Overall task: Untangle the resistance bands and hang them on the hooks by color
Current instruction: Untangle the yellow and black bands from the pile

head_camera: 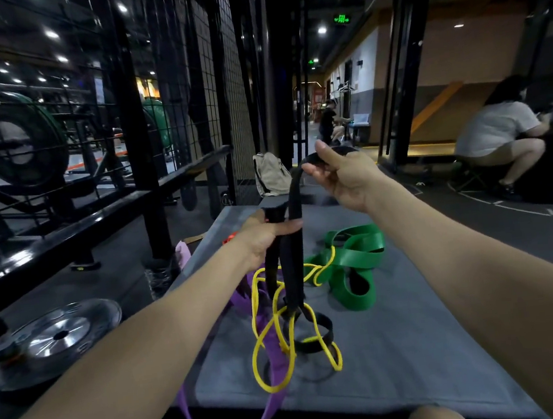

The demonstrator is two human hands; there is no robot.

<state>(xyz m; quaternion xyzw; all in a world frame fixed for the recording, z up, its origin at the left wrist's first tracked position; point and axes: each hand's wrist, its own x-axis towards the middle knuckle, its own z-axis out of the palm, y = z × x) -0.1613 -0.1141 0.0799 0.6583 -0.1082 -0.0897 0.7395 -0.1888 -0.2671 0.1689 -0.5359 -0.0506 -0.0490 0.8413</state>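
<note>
A wide black band [291, 269] is lifted off the grey mat [402, 349]. My right hand [343, 175] pinches its top loop, held high. Lower down, my left hand [268, 237] grips both black strands together. A thin yellow band [268, 340] is looped through the black band's lower end and hangs tangled with it. A purple band [272, 411] trails from the tangle down over the mat's near edge. A broad green band [355, 262] lies coiled on the mat to the right, with the yellow band running into it.
A black wire-grid rack and railing [170, 125] stand to the left. A metal weight plate [56, 338] lies on the floor at left. A beige bag [269, 174] sits beyond the mat. A person [496, 138] crouches at right; another is far back.
</note>
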